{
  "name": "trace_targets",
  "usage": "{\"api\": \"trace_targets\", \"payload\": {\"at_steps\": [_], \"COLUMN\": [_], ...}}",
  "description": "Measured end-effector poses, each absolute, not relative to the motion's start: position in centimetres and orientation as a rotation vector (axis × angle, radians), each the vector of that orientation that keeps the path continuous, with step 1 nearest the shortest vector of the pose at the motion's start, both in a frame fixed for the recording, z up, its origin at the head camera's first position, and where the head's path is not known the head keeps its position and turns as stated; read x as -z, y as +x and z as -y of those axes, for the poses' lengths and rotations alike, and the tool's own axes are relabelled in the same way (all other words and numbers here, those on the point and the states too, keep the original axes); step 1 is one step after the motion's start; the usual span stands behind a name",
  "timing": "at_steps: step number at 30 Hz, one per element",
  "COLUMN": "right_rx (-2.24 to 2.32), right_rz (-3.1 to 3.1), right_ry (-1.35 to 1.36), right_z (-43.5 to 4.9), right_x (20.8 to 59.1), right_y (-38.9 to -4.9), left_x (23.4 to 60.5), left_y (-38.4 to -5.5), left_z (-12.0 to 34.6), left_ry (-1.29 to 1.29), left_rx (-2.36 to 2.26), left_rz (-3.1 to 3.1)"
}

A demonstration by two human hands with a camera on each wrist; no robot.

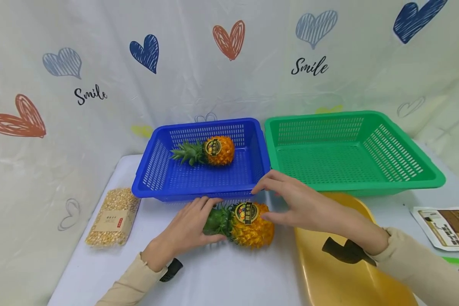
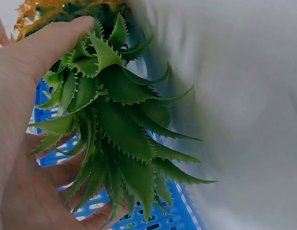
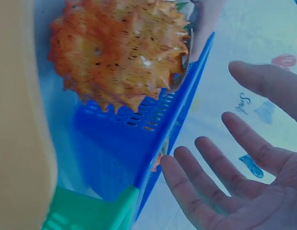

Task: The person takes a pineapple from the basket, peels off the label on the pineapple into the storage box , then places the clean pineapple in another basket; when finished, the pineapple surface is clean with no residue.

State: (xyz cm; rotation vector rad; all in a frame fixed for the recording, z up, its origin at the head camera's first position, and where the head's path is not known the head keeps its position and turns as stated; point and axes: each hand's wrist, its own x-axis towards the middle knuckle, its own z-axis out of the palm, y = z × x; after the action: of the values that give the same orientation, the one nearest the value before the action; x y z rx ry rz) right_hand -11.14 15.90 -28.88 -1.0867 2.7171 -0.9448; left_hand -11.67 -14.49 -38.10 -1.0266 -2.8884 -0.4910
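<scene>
An orange pineapple [image 1: 252, 229] with a green leafy crown and a black-and-gold label lies sideways in front of the blue basket. My left hand [image 1: 189, 225] is around its crown [image 2: 124, 115], the thumb along the crown's base and the fingers behind the leaves. My right hand [image 1: 300, 204] hovers at the fruit's right end, fingers spread. In the right wrist view, a gap shows between those fingers and the pineapple. Inside the blue basket [image 1: 199, 193] lies a second pineapple [image 1: 223, 151], its crown to the left.
A green basket [image 1: 348, 187] stands right of the blue one. In front of it sits a yellow tray [image 1: 329, 272], under my right forearm. A bag of yellow kernels [image 1: 112, 219] lies at the left, a white-and-brown packet [image 1: 447, 227] at the right. A curtain with hearts hangs behind.
</scene>
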Motion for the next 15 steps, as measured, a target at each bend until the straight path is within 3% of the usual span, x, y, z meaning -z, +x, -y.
{"api": "trace_targets", "payload": {"at_steps": [15], "right_rx": [0.776], "right_rz": [-2.684], "right_ry": [-1.143], "right_z": [-11.8], "right_x": [28.6], "right_y": [-12.3], "left_x": [38.5], "left_y": [-11.9], "left_z": [15.0], "left_ry": [-0.962], "left_rx": [0.593], "left_rz": [2.891]}}
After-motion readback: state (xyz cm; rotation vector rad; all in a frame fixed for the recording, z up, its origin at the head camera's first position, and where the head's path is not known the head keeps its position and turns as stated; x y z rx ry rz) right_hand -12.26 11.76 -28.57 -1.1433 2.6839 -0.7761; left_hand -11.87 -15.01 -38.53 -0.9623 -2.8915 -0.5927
